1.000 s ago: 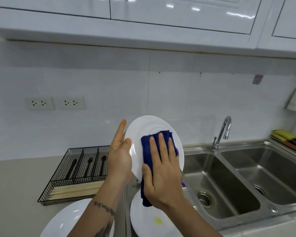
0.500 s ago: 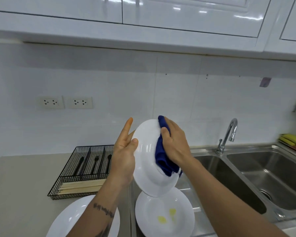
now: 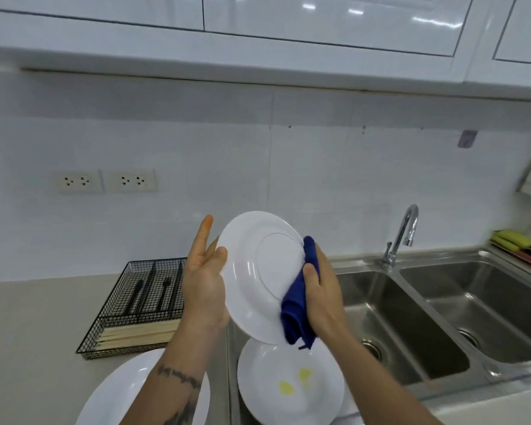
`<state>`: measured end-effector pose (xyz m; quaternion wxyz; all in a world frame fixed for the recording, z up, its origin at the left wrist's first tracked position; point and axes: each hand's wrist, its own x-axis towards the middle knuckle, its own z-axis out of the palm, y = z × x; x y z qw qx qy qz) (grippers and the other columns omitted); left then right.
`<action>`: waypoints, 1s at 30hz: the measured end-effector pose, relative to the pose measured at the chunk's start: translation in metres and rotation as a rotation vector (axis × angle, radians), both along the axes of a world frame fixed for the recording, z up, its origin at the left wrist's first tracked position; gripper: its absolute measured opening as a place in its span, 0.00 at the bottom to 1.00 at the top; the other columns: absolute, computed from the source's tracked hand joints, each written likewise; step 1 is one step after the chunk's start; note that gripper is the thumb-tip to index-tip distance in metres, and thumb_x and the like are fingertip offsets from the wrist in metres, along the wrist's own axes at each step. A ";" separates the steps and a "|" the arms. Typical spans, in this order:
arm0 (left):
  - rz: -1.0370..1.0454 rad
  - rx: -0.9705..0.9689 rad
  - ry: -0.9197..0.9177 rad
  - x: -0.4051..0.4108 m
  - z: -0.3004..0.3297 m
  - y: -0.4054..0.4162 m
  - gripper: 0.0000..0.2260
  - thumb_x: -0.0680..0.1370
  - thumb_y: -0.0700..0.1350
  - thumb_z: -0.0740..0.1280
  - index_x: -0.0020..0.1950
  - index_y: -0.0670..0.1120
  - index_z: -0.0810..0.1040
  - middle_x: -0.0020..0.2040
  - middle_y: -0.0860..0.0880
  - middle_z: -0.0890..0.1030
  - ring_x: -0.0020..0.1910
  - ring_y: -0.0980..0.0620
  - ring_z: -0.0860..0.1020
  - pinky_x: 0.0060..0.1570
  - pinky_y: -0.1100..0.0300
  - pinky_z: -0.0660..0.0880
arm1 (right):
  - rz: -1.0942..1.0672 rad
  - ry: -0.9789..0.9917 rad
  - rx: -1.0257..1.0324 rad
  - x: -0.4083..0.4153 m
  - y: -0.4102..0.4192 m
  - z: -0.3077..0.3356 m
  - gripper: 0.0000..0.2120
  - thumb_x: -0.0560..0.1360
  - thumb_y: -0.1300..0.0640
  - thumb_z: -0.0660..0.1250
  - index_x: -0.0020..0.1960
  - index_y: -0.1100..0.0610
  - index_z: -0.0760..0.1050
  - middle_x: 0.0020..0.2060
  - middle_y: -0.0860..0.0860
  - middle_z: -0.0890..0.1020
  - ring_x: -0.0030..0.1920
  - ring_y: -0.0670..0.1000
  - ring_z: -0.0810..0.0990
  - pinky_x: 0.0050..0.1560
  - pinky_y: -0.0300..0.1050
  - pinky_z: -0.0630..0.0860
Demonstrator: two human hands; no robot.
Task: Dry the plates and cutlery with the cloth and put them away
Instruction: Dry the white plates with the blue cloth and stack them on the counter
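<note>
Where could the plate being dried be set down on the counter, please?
The bare counter left of the wire basket is free. Nearer, a white plate fills the counter edge, and a yellow-spotted plate crowds the spot beside the sink.
</note>
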<state>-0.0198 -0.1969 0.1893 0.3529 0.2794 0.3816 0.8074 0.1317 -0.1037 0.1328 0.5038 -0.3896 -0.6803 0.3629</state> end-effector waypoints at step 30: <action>0.241 -0.149 0.914 -0.036 0.009 0.010 0.21 0.80 0.38 0.65 0.64 0.63 0.77 0.56 0.58 0.82 0.59 0.59 0.77 0.63 0.62 0.72 | 0.123 -0.258 0.519 0.010 0.006 0.046 0.18 0.73 0.66 0.63 0.57 0.48 0.71 0.49 0.44 0.74 0.51 0.48 0.72 0.51 0.40 0.68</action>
